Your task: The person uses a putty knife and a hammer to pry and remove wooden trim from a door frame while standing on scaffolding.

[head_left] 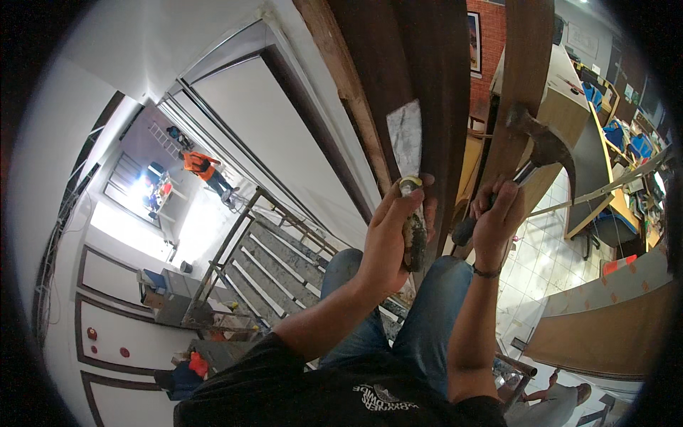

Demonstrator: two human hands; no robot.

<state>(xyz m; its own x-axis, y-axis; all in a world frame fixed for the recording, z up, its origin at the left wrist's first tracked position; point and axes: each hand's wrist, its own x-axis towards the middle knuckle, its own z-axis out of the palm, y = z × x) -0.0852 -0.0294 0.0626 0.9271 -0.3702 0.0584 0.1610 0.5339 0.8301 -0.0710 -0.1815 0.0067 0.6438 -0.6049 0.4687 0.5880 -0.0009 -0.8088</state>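
Note:
My left hand [395, 226] is closed around the handle of a putty knife [405, 135], whose pale, smeared blade points up and away from me. The blade lies in front of dark brown wooden boards [441, 64]; whether it touches them I cannot tell. My right hand [497, 213] grips a claw hammer [549, 146] by its shaft, near the dark grip. The hammer's head is raised in front of an upright brown wooden post [525, 78], its curved claw toward the right. A dark band circles my right wrist.
Beneath my legs is a slatted scaffold platform [274, 267] with metal rails, high over the floor. A person in an orange top [201, 167] stands far below on the left, another person [558, 406] at lower right. Cluttered desks [615, 192] stand right; a white panel [249, 107] rises left.

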